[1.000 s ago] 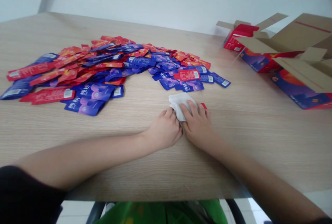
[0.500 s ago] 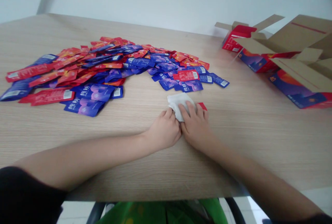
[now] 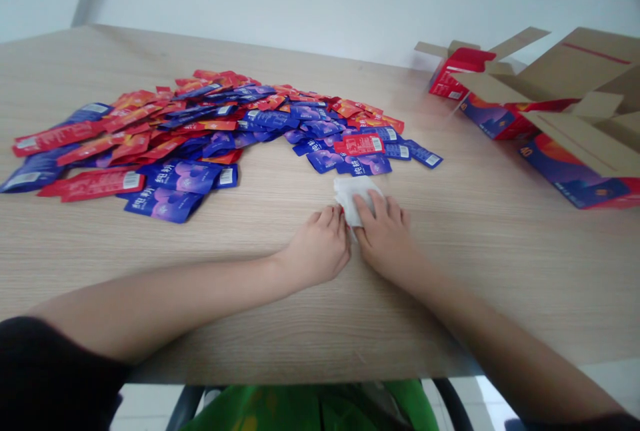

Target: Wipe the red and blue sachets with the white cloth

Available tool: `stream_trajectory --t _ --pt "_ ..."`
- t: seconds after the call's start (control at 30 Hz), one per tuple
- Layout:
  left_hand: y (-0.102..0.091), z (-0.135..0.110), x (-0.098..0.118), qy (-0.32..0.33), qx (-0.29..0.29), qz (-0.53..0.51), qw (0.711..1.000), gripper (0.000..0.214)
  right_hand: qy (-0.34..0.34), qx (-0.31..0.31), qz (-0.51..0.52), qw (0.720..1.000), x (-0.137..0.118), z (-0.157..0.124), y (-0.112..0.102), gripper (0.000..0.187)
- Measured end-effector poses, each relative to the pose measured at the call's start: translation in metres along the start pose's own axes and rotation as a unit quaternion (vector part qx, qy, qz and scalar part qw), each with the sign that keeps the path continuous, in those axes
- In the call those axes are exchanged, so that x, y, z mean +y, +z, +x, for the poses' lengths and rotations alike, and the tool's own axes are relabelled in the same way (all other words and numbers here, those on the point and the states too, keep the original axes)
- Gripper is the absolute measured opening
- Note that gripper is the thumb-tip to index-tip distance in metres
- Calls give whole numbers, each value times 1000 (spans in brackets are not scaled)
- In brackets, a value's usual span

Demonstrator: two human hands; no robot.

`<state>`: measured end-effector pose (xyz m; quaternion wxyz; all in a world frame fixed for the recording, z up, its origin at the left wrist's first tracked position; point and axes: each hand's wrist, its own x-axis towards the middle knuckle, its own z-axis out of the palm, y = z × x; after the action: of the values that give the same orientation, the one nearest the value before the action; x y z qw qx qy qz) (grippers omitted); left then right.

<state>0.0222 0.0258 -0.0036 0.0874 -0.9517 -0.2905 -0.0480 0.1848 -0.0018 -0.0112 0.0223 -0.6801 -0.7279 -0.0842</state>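
A small white cloth or wipe (image 3: 353, 192) lies on the wooden table (image 3: 500, 264) just in front of a spread of red and blue sachets (image 3: 210, 128). My right hand (image 3: 386, 236) rests on it, fingers pressed down flat over its near part. My left hand (image 3: 318, 250) sits beside the right hand, its fingers curled and their tips touching the wipe's left edge. The red sachet seen under my right hand before is now hidden.
Opened cardboard boxes with red and blue printed sides (image 3: 545, 111) stand at the far right of the table. A small red box (image 3: 453, 74) is behind them. A white wall runs behind the table. A green seat (image 3: 300, 408) shows below the table's near edge.
My right hand slid slightly forward and right, pushing the white wipe closer to the blue sachets. The red sachet corner beside it is now covered. My left hand barely moved.
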Motion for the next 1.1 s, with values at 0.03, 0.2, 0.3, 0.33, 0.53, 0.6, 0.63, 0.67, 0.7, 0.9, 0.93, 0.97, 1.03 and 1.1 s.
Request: stream_trajectory --t 0.03,0.2,0.3,0.33,0.53,0.6,0.63,0.67,0.7,0.9,0.93,0.97,1.03,1.1 --pt "0 0 0 2 -3 -9 1000 40 -22 6 4 1000 -5 -2 0 53" --pt "2 -1 -2 2 2 0 1000 46 -15 -18 6 1000 7 -2 -1 54" --pt "5 -2 -1 -4 4 14 1000 53 45 -46 1 998 26 3 -1 54" --pt "6 -2 -1 -3 3 15 1000 54 59 -52 2 997 30 4 -1 54" --pt "4 -2 -1 4 13 1 1000 46 0 0 8 1000 3 -1 2 54" --pt "3 -1 -2 7 7 -11 1000 41 -38 9 17 999 -5 -4 1 53" --pt "3 -1 -2 7 5 -13 1000 41 -46 7 21 999 -5 -4 0 53" --pt "3 -1 -3 6 6 -11 1000 42 -43 2 22 999 -3 -4 -1 52" --pt "3 -1 -3 4 8 -6 1000 44 -31 -4 20 999 2 -3 -2 52" --pt "5 -2 -1 0 4 13 1000 53 50 -27 21 998 29 4 -3 50" --pt "5 -1 -1 -2 5 13 1000 53 47 -20 22 998 25 4 -3 50" --pt "5 -1 -1 -4 7 11 1000 52 36 -11 22 999 19 2 -3 50" --pt "3 -1 -1 -1 3 1 1000 46 -1 1 23 1000 3 -2 -3 52" --pt "1 0 -2 7 -6 -10 1000 41 -29 6 27 999 -7 -5 -4 53"
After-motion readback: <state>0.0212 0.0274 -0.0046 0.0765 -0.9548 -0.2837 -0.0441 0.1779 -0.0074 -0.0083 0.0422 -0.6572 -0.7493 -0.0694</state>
